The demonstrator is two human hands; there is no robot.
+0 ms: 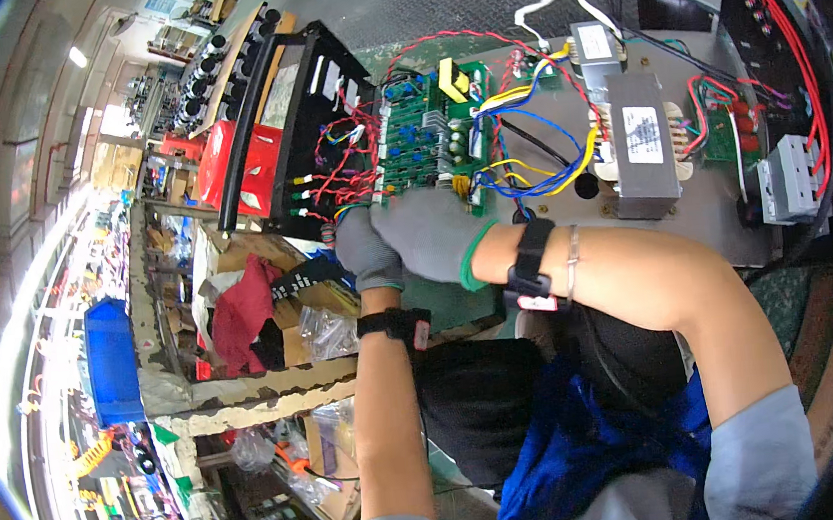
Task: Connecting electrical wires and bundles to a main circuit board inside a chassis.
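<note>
- Both gloved hands sit side by side and overlap in my view, at the near edge of the green circuit board [415,140], inside an open equipment chassis.
- Left hand [367,250], in a grey glove, is close to the wire ends by the board's near left corner; its fingers look curled, but I cannot tell whether they pinch anything.
- Right hand [434,236], gloved likewise with a green cuff, reaches across from the right; its fingertips are hidden from me, so I cannot tell what they grip.
- Left of the board I see thin red wires [334,180] running to a black panel [348,66].
- Right of it, blue wires [542,188] and yellow ones lead toward a large transformer [638,143], which stands on the metal base plate [700,238]; a smaller transformer [595,50] sits beyond.
- Black straps circle both wrists.
- At lower left my view takes in a worn bench frame [269,394], a dark red cloth [245,317], clear plastic bags [328,334] and a blue bin [112,359].
</note>
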